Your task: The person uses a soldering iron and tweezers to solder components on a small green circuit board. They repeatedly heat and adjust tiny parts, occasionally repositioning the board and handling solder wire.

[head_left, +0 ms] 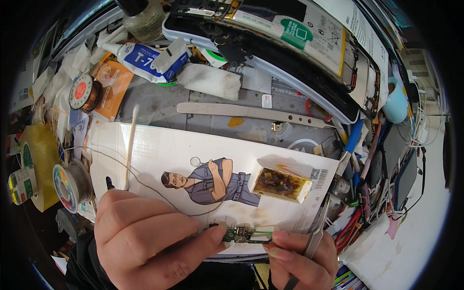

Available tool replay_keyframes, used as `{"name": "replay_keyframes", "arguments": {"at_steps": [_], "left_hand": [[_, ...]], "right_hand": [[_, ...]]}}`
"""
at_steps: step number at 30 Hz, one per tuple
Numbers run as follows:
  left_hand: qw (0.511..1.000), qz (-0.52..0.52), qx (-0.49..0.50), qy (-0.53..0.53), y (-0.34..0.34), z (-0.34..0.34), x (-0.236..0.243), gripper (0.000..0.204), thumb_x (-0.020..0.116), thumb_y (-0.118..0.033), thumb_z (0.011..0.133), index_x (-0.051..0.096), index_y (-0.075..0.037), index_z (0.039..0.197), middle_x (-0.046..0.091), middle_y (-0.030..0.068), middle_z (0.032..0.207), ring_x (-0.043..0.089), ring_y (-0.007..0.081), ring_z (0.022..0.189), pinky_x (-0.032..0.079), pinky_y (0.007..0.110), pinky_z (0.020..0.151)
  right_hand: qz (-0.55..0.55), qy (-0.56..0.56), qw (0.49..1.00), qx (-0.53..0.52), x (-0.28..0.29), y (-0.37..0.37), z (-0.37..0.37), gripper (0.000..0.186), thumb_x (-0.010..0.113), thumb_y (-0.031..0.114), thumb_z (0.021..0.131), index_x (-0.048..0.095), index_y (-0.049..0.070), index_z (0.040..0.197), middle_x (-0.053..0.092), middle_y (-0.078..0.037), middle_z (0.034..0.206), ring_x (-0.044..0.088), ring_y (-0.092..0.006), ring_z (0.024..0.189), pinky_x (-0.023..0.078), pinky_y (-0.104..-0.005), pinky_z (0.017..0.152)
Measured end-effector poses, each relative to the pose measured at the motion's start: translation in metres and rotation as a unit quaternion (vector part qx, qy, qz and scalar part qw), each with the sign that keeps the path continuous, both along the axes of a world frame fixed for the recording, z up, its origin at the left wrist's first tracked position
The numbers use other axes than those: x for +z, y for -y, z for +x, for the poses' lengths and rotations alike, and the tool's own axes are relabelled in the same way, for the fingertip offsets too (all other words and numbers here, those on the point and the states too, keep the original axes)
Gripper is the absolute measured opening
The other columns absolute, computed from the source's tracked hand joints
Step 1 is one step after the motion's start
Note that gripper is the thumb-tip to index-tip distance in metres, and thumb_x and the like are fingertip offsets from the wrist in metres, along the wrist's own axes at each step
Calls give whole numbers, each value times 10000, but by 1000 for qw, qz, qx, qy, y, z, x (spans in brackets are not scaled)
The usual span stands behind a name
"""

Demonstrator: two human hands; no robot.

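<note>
Both my hands meet over a white printed card near the lower edge. A small green circuit board [247, 235] with a metal connector is stretched between them. My left hand [145, 237] is closed, thumb and fingers pinching around the board's left end, which they partly hide. The right end sits between the thumb and fingertip of my right hand [303, 258]. That same hand also has metal tweezers [315, 237] tucked among its fingers, pointing up and away. A thin grey wire [145, 186] curves across the card, its loop ending just above the board.
Beneath my hands lies the white card [145, 150], bearing an open flux tray [282, 183] and a cotton swab [131, 145]. Beyond are a metal strip [251, 113], a blue-white tube [150, 62] and an opened phone [290, 43]. Wire spools [72, 186] stand left; tangled cables [357, 212] right.
</note>
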State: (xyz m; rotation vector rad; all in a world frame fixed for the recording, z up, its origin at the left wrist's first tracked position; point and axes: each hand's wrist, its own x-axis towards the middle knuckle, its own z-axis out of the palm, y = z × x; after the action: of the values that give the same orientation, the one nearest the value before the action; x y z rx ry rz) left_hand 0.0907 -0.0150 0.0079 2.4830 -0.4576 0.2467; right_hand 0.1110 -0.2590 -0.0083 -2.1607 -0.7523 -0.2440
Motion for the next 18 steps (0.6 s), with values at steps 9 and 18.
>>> {"name": "replay_keyframes", "arguments": {"at_steps": [9, 18], "left_hand": [[1000, 2, -5, 8, -1, 1, -1, 469, 964, -234, 566, 814, -150, 1003, 570, 1, 997, 548, 192, 878, 435, 319, 680], [1000, 5, -6, 10, 0, 1, 0, 482, 962, -240, 556, 810, -137, 1002, 578, 4, 998, 554, 195, 880, 439, 322, 678]], "right_hand": [[17, -7, 1000, -23, 1, -5, -4, 276, 873, -34, 755, 742, 98, 960, 775, -117, 932, 751, -267, 800, 595, -328, 693], [31, 6, 999, -9, 0, -1, -3, 245, 869, -48, 742, 749, 72, 918, 772, -127, 936, 746, -264, 801, 590, -328, 681]]}}
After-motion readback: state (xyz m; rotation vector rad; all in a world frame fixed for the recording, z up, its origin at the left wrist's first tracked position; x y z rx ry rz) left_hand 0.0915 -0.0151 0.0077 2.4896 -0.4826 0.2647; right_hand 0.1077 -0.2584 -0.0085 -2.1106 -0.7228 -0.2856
